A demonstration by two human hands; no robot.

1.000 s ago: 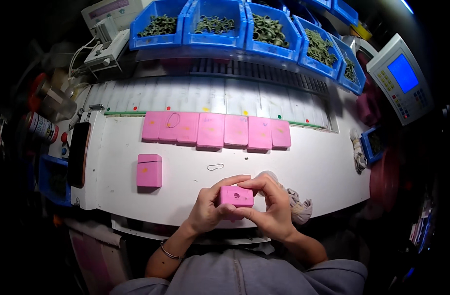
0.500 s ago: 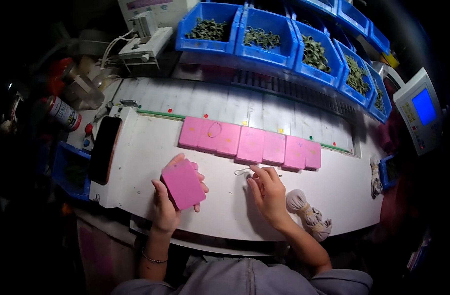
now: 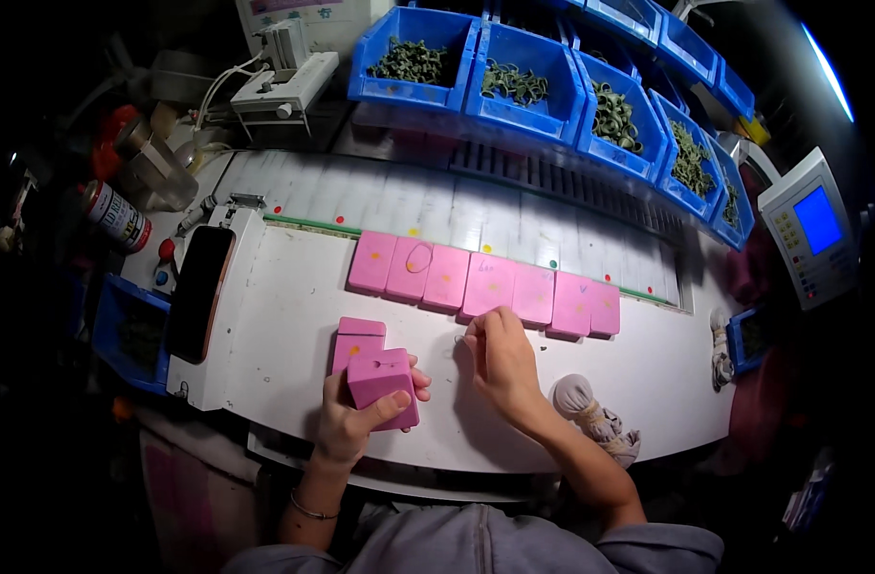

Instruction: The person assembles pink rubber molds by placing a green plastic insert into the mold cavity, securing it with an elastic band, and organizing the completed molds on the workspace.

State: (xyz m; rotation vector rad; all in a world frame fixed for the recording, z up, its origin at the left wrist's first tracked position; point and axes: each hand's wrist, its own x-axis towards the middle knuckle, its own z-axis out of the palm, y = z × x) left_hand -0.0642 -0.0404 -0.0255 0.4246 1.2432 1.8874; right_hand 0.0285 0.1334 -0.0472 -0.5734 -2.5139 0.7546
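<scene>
My left hand (image 3: 350, 418) grips a pink block (image 3: 384, 394), its thumb pressed across the front face. The upturned end of that block bears a small dark mark. Just behind it, against the fingers, is a second pink block (image 3: 359, 335) with a dark line across its top; whether the hand also holds this one I cannot tell. My right hand (image 3: 503, 368) is closed in a pinch, a thin loop (image 3: 459, 339) showing faintly at its fingertips. Beyond both hands, a row of pink blocks (image 3: 493, 285) lies side by side, some with pen marks and yellow spots.
Blue bins (image 3: 524, 105) of small green ring-like pieces hang over the back. A tied cloth bundle (image 3: 595, 419) lies right of my right arm. At left are a phone (image 3: 202, 292) and a can (image 3: 117, 218); at right, a device with a blue screen (image 3: 812, 225).
My left hand has turned and shifted right, bringing the block's marked end into view, and a second block now shows behind it. The right hand, with the loop, has moved slightly left.
</scene>
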